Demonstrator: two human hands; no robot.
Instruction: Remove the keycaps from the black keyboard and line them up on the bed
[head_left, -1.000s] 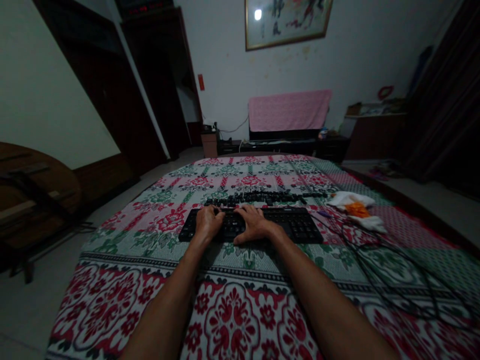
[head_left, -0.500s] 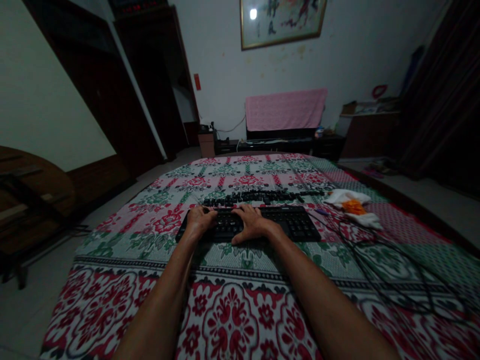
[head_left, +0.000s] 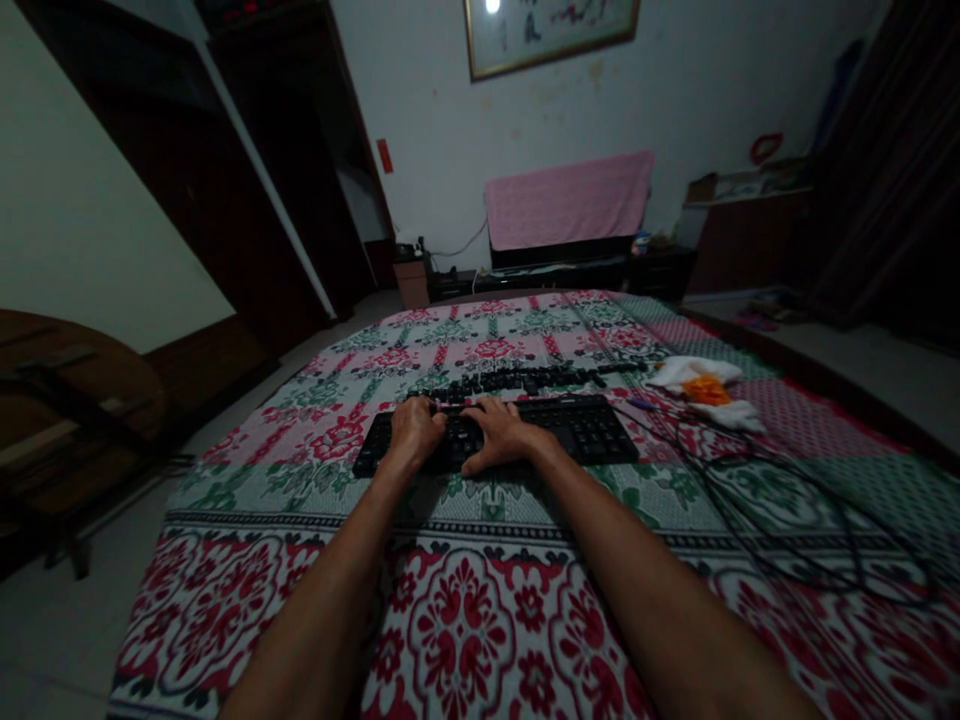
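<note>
A black keyboard (head_left: 592, 432) lies crosswise on a patterned cloth (head_left: 457, 620). My left hand (head_left: 416, 430) is over its left half, fingers curled in with the thumb close against them; whatever is between the fingertips is hidden or too small to make out. Resting on the middle of the keyboard is my right hand (head_left: 499, 432), its fingers spread and its thumb stretched toward the near edge. Just beyond the keyboard, many small loose black keycaps (head_left: 525, 379) lie in a long, uneven row.
To the right of the keyboard lies a white cloth with an orange patch (head_left: 705, 390). A black cable (head_left: 780, 480) loops over the right side of the table. Farther back, a pink cloth (head_left: 570, 200) covers a screen by the wall.
My left hand has moved right along the keyboard, its fingers more curled. My right hand stays at about the same place on the keys. The view has tilted slightly down.
</note>
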